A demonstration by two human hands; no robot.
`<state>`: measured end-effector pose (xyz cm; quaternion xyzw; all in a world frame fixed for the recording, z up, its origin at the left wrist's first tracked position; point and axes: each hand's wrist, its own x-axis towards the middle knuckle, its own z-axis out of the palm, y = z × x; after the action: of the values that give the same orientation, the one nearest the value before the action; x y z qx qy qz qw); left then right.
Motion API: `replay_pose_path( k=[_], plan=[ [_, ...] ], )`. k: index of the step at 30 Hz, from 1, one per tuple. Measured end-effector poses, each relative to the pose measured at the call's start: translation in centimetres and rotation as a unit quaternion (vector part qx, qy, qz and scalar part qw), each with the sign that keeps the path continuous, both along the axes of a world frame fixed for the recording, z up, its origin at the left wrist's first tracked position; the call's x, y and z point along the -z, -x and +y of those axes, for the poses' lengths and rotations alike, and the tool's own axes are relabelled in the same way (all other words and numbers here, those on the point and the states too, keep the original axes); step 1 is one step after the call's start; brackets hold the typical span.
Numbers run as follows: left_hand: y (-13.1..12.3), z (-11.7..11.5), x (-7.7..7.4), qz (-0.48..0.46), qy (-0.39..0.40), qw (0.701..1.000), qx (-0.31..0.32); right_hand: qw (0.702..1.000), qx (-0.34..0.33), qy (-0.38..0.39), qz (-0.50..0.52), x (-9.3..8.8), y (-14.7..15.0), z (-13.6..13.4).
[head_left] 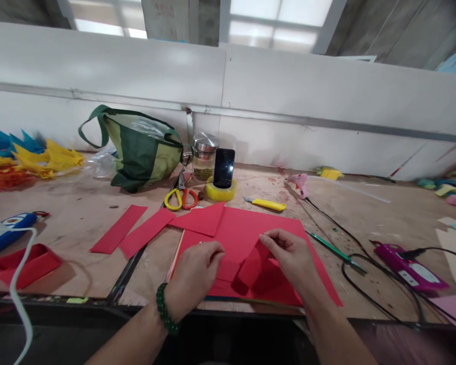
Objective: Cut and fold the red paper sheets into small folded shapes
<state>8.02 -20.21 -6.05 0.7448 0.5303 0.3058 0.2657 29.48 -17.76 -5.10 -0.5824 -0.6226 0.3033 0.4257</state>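
Note:
My right hand (pixel 291 256) pinches a small piece of red paper (pixel 255 263) between thumb and fingers, tilted just over a stack of red sheets (pixel 243 228). My left hand (pixel 197 271), with a green bead bracelet (pixel 165 309) at the wrist, is curled closed above the left part of the stack. Whatever its fingers may hold is hidden. A cut red piece (pixel 203 220) overlaps the stack's upper left corner. Two red paper strips (pixel 119 229) lie farther left, one slightly over the stack's side.
Scissors (pixel 181 197), a yellow cutter (pixel 268 204) and a phone (pixel 224 168) in a tape roll (pixel 221 191) lie behind the sheets. A green pen (pixel 336 252), a pink glue gun (pixel 300 185) and a cabled purple power strip (pixel 408 268) are right. A folded red loop (pixel 26 266) sits left.

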Motion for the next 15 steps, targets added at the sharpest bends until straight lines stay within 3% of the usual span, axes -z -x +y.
replay_pose_path(
  k=[2,4,7,15],
  plan=[
    [-0.4,-0.4,0.4,0.058,-0.098,0.994,-0.005,1.000,-0.006,0.010,-0.027,1.1,-0.2,0.5],
    [-1.3,-1.1,0.6,0.107,-0.151,0.981,0.060,0.998,-0.013,0.019,-0.052,1.9,-0.1,0.8],
    [-2.5,-2.2,0.7,0.161,-0.144,0.963,0.159,0.995,-0.018,0.028,-0.099,2.4,0.1,0.8],
    [-2.9,-3.4,1.4,0.229,-0.158,0.945,0.171,0.964,0.035,0.018,-0.265,2.2,0.0,0.3]
  ],
)
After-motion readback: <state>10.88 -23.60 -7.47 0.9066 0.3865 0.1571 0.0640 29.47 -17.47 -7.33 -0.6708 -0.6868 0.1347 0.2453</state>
